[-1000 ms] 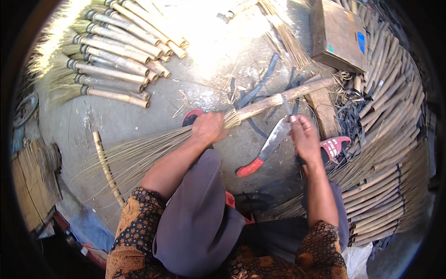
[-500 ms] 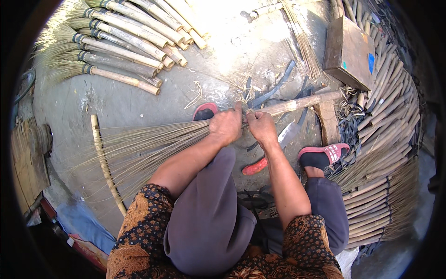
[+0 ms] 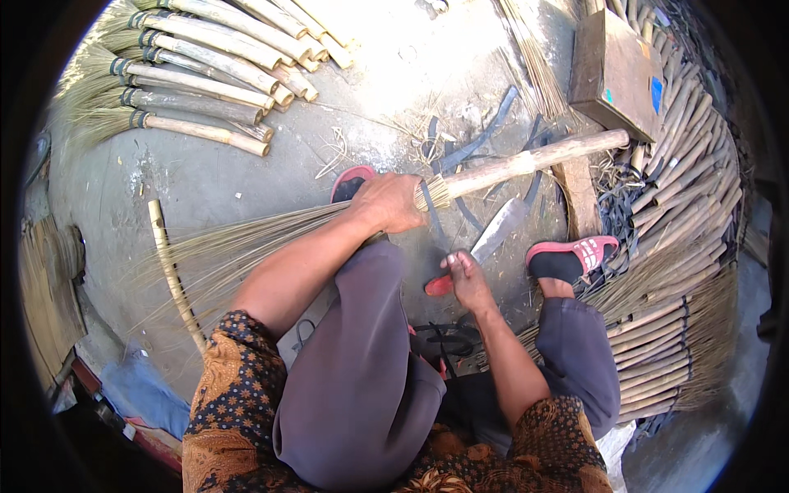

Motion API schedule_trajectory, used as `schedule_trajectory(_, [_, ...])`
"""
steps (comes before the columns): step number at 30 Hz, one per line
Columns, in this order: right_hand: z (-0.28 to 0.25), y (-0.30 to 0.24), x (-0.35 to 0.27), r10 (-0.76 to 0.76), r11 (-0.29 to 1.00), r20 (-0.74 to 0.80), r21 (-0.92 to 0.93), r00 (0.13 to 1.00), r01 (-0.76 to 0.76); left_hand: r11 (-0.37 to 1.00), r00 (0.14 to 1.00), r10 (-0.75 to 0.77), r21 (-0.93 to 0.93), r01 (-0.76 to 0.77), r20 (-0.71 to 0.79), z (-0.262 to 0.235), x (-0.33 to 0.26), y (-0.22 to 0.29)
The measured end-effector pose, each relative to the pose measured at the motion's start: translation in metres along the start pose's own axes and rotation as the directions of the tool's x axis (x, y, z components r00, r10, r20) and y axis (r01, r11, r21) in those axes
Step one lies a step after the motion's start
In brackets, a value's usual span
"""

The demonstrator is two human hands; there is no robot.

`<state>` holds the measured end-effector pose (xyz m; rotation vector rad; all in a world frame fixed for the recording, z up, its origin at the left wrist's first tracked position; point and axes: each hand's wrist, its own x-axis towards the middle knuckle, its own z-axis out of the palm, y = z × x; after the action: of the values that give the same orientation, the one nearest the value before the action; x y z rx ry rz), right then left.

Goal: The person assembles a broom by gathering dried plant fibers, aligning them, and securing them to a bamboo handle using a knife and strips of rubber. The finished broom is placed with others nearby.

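Observation:
My left hand is closed round the stick bristles of a broom, just below its pale wooden handle. The broom lies across in front of my raised knee, bristles fanning left and handle pointing right. From the broom's neck a dark rubber strip runs down to my right hand, whose closed fingers pinch its end. A knife with a broad blade and red handle lies on the ground behind my right hand, which partly hides its handle.
Finished brooms lie stacked at the far left. A wooden box stands at the right, next to a large pile of handles. Loose rubber strips and bristle bundles lie beyond the broom. A thin stick lies at left.
My right hand has moved from the broom's neck down toward me, drawing the rubber strip out straight. My left hand stays on the bristles. The handle's far end has swung slightly farther away.

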<state>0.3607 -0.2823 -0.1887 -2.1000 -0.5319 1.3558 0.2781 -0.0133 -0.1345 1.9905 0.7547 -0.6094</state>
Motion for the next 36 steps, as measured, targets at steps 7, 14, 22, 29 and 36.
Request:
schedule_trajectory(7, [-0.024,-0.043,0.079,-0.352,0.914,0.028,-0.204,0.935,0.350,0.880,0.741,0.292,-0.473,0.038,0.604,-0.018,-0.022,0.001])
schedule_trajectory(14, [-0.035,-0.098,0.056,-0.686,0.467,-0.078,-0.810,0.723,0.356,0.923,0.877,0.284,-0.359,-0.140,0.388,-0.012,0.000,0.004])
schedule_trajectory(22, [-0.056,-0.164,0.065,-0.329,0.710,-0.070,-0.676,0.942,0.197,0.976,0.998,0.056,0.211,-0.051,-0.017,0.023,0.015,0.009])
schedule_trajectory(29, [-0.040,-0.159,0.100,-0.146,0.904,0.143,-0.382,0.979,0.191,0.967,1.000,-0.010,0.256,0.004,0.021,0.025,0.013,0.015])
schedule_trajectory(36, [-0.019,-0.115,0.027,0.019,0.960,-0.080,0.279,0.997,0.004,0.974,0.998,0.009,0.227,0.007,-0.068,0.038,0.013,0.007])
